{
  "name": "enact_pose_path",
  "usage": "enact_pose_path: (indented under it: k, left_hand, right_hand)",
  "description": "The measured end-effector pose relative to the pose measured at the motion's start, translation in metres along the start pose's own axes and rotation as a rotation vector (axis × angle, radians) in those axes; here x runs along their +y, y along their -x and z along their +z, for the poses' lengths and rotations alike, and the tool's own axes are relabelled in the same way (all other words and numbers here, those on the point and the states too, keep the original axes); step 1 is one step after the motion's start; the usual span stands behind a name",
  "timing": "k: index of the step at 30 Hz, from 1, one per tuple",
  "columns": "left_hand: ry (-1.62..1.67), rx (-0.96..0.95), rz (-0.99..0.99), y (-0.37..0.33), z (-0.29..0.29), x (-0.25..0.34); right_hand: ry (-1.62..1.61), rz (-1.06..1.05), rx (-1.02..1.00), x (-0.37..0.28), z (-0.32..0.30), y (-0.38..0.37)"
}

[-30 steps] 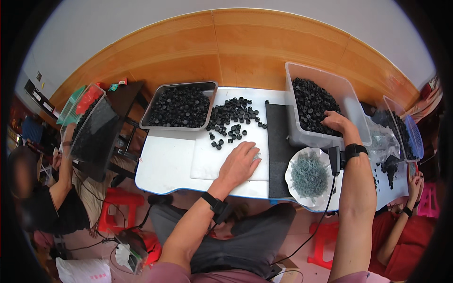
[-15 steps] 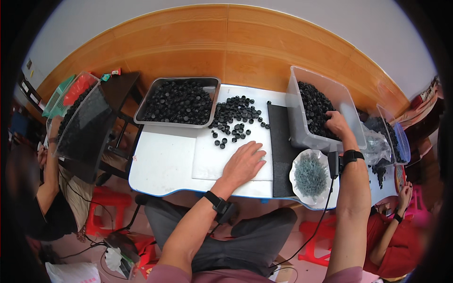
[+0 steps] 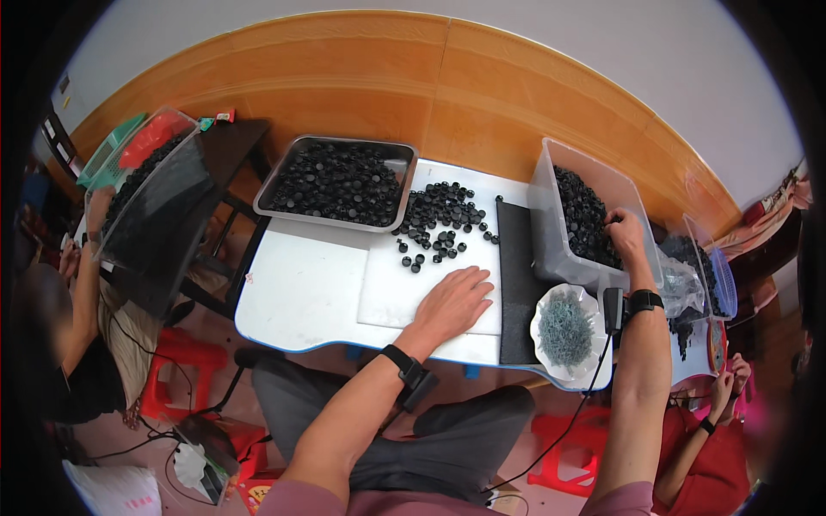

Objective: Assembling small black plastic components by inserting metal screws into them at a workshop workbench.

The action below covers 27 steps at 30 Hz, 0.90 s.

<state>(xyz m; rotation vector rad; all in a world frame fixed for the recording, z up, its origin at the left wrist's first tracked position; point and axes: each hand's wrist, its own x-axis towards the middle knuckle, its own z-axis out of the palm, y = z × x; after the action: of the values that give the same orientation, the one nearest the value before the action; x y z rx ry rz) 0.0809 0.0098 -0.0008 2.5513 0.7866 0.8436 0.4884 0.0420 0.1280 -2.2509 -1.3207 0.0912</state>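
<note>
My left hand (image 3: 453, 303) lies palm down on a white sheet (image 3: 387, 292), fingers stretched out and holding nothing. Just beyond its fingertips are several loose, round black caps (image 3: 444, 206), spread in a loose pile. My right hand (image 3: 625, 234) reaches inside a translucent plastic bin (image 3: 551, 245) at the right. Its fingers are curled together against the small black plastic parts (image 3: 583, 211) heaped there. Whatever sits between those fingertips is too small and hidden to name.
A metal tray (image 3: 344, 221) full of black caps stands at the back left. Right of the sheet lies a dark mat (image 3: 518, 301), beside a white scalloped dish (image 3: 544, 351) of thin grey-green pieces. Co-workers sit on both sides; a cable (image 3: 594, 378) hangs from my right wrist.
The whole view has tilted slightly. My right hand remains in the bin with its fingers drawn together; my left hand stays flat on the sheet. The right co-worker's hands have come together.
</note>
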Motion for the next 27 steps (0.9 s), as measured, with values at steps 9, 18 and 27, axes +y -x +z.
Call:
enact_pose_path:
  k: [9, 18, 27]
  left_hand:
    - [0.086, 0.074, -0.030, 0.002, 0.007, -0.004]
    - [-0.071, 0.076, -0.073, -0.002, -0.005, 0.006]
    - [0.037, 0.104, -0.085, -0.002, 0.000, 0.009]
  right_hand:
    - [-0.118, -0.165, 0.143, -0.084, -0.045, 0.004]
    - [-0.313, -0.547, -0.030, -0.227, 0.024, 0.067]
    - [-0.276, -0.681, -0.304, -0.200, 0.168, 0.126]
